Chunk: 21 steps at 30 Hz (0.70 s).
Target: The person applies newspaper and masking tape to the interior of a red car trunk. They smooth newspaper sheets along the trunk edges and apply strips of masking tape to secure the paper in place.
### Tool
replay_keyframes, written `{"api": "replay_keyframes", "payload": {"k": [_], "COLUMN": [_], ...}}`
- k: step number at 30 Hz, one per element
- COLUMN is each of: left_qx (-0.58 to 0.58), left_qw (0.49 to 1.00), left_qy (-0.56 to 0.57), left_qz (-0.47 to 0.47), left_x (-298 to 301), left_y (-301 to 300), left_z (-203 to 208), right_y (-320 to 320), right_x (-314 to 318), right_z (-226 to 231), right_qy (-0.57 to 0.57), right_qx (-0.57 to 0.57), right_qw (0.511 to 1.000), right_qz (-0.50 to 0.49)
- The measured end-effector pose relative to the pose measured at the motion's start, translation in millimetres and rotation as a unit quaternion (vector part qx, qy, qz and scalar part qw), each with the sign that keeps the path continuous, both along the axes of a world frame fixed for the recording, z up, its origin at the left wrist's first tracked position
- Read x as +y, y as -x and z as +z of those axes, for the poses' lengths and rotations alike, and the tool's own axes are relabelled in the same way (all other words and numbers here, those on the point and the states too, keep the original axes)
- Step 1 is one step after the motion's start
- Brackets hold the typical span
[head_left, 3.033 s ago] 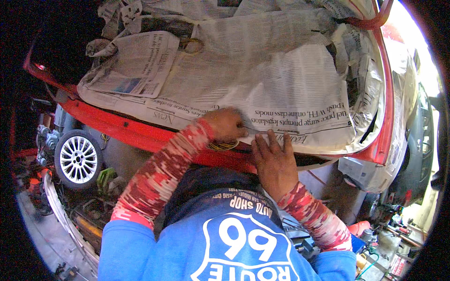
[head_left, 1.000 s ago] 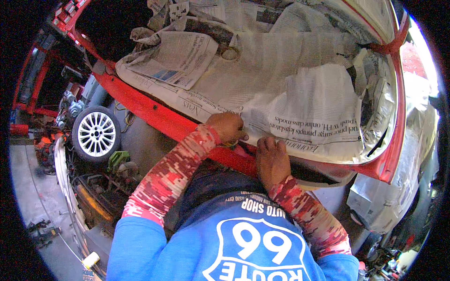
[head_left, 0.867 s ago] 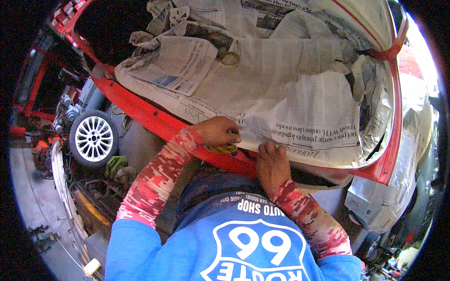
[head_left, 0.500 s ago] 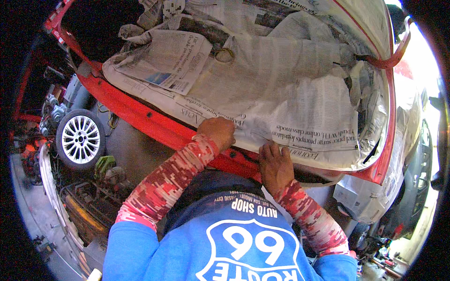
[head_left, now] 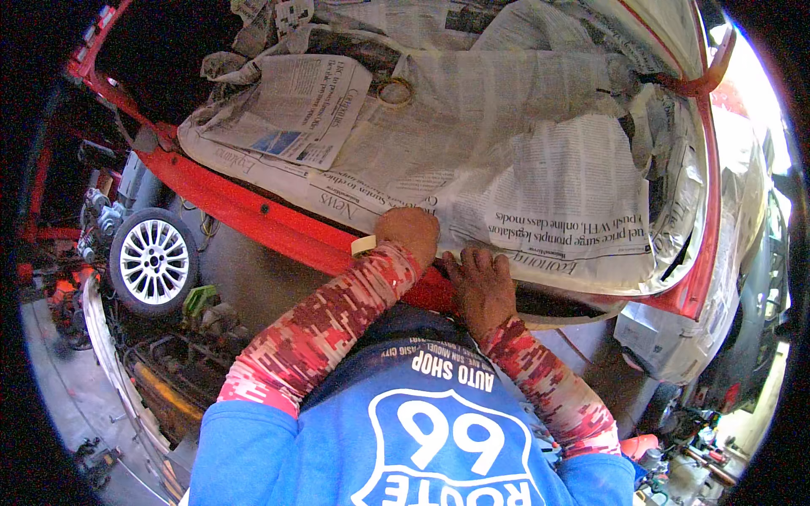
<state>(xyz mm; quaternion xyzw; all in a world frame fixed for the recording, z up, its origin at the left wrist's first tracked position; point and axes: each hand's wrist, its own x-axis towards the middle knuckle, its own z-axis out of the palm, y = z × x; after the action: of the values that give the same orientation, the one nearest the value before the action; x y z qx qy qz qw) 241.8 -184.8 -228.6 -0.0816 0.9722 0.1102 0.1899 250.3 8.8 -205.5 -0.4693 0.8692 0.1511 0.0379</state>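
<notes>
My left hand (head_left: 408, 232) is closed in a fist at the near edge of the newspaper covering (head_left: 472, 160); what its fingers hold is hidden. A short cream strip (head_left: 364, 244), like masking tape, sticks out beside that wrist. Just to the right, my right hand (head_left: 483, 287) rests with bent, slightly parted fingertips on the pale taped border of the paper. Both hands are over the red painted edge (head_left: 295, 232) of a car's open rear compartment. On the newspaper, farther back, lies a roll of tape (head_left: 394, 93).
A raised red panel (head_left: 696, 84) masked with paper stands at the right. To the left are a wheel with silver spokes (head_left: 153, 261) and greasy car parts (head_left: 160, 363). A plastic-wrapped body (head_left: 675, 337) and tools on the floor (head_left: 709, 460) are at the right.
My left hand has shifted right, and the cream strip now shows beside its wrist. My right hand has moved slightly left and up, closer to the left. The view has shifted a little.
</notes>
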Motion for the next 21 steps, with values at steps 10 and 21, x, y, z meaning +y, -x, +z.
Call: {"api": "replay_keyframes", "payload": {"k": [10,21], "left_qx": [0.001,0.015], "left_qw": [0.999,0.997], "left_qy": [0.004,-0.042], "left_qz": [0.043,0.056], "left_x": [7.8,-4.1], "left_y": [-1.7,-23.3], "left_z": [-5.9,5.1], "right_y": [10.0,9.5], "right_x": [-0.3,-12.3], "right_z": [-41.4,-30.1], "right_qy": [0.103,0.081], "right_qx": [-0.137,-0.113], "right_qw": [0.984,0.989], "right_qz": [-0.048,0.047]}}
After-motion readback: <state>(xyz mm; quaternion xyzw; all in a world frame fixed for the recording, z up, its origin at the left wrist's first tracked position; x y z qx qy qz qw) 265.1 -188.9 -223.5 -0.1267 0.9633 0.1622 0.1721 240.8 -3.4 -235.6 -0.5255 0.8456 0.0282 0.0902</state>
